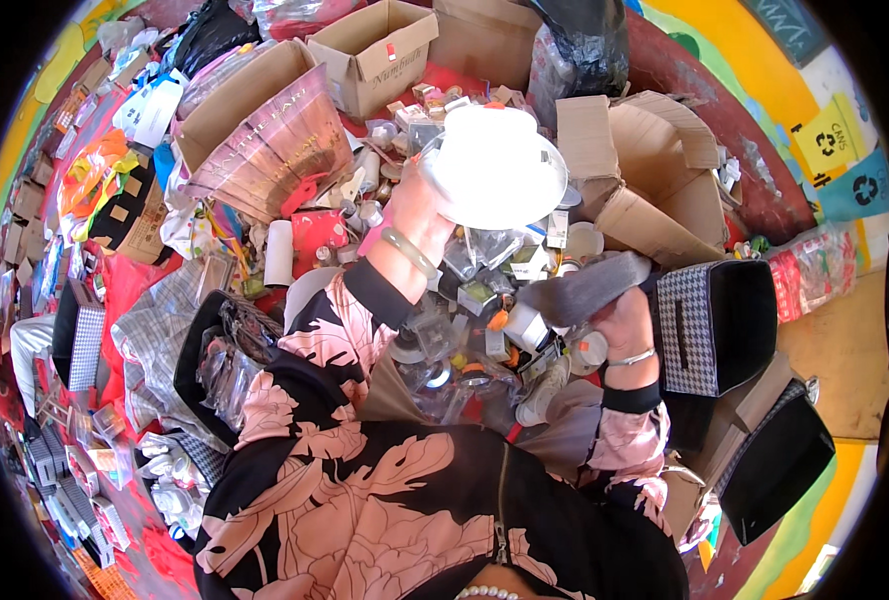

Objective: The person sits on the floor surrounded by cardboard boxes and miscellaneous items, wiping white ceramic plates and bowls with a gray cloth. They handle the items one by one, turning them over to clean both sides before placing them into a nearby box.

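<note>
My left hand (pixel 418 222), with a pale bangle at the wrist, is closed on the edge of a white round wide-rimmed piece (pixel 497 172). Glare washes out its surface, so its exact kind does not show. My right hand (pixel 625 325) grips a long dark grey piece with a rounded end (pixel 587 288), which partly hides the fingers. Beside those fingers is a small whitish round piece (pixel 590 348); I cannot tell whether the hand holds it. Below both hands spreads a pile of small mixed discards, among them a white box (pixel 526 327) and clear plastic packaging (pixel 433 335).
An open cardboard box (pixel 655 215) stands right of the pile; another box (pixel 375 60) and a pink printed carton (pixel 270 150) stand behind it. Checked black-lined bins (pixel 687 330) flank me on the right. A black bin with clear plastic (pixel 227 365) sits at my left.
</note>
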### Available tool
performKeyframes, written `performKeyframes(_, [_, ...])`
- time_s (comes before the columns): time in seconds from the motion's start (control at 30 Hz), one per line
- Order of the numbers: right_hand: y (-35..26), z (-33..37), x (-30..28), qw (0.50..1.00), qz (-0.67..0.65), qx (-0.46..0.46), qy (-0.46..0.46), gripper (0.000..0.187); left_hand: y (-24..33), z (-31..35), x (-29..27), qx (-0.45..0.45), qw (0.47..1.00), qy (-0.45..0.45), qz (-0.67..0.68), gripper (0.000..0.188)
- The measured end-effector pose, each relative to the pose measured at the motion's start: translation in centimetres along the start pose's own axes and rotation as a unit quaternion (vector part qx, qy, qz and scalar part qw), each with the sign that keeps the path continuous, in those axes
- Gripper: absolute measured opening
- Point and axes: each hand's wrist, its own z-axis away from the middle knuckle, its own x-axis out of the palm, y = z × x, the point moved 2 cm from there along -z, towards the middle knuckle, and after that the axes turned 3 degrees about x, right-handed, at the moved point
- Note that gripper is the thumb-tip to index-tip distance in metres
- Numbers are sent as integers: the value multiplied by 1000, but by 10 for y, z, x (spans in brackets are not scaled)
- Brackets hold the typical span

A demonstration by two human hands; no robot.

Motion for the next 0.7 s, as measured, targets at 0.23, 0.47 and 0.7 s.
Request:
performKeyframes(0.23, [-19,17,41,992,-44,-26,-119,36,0,-5,-9,-5,999,-27,27,44])
performKeyframes(0.47, [-20,29,85,948,-55,-276,-148,33,-6,10,7,-10,1000,3,-14,48])
performKeyframes(0.7, [33,14,108,693,542,-475,35,82,-5,50,34,121,955,-88,-258,57])
